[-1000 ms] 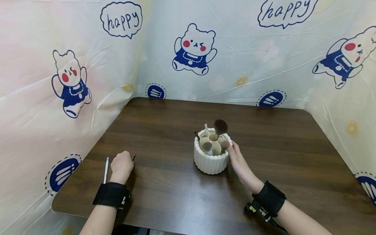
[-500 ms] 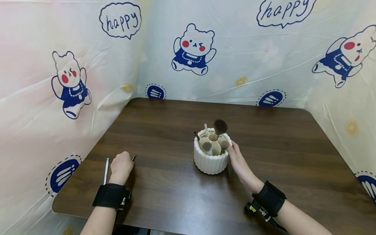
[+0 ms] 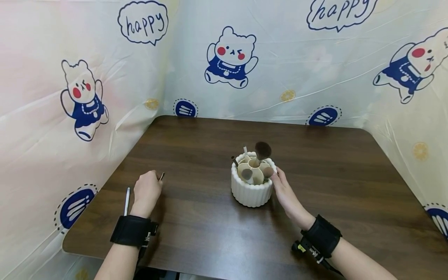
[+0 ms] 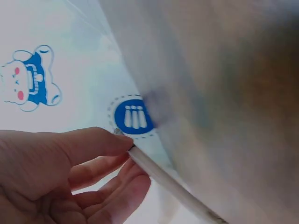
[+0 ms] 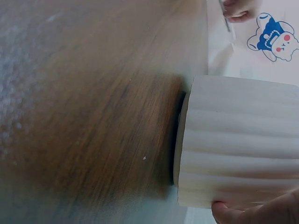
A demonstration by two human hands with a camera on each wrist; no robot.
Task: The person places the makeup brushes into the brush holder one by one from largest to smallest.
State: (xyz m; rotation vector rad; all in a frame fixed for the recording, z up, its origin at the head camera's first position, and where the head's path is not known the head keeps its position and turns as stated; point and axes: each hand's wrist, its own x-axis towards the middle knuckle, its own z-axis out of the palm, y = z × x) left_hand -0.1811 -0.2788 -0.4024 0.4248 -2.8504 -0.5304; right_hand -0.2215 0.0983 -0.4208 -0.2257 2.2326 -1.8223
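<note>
In the head view a white ribbed brush holder (image 3: 251, 195) stands upright on the dark wooden table, with several makeup brushes in its petal-shaped compartments. The largest dark brush head (image 3: 263, 150) rises highest. My right hand (image 3: 287, 194) rests against the holder's right side; in the right wrist view a fingertip (image 5: 220, 208) touches the ribbed wall. To the left, my left hand (image 3: 147, 190) is low over the table and pinches a slim makeup brush (image 4: 173, 186) by thumb and fingers. The brush's pale handle slants down to the right in the left wrist view.
A slim light-coloured stick (image 3: 127, 200) lies to the left of my left hand, partly behind the wrist strap (image 3: 130, 231). The brown table (image 3: 217, 233) reaches back to a printed curtain (image 3: 273, 58), which also rises along both sides.
My left hand has moved slightly forward, away from me, with the slim makeup brush still pinched. My right hand and the brush holder have stayed in place.
</note>
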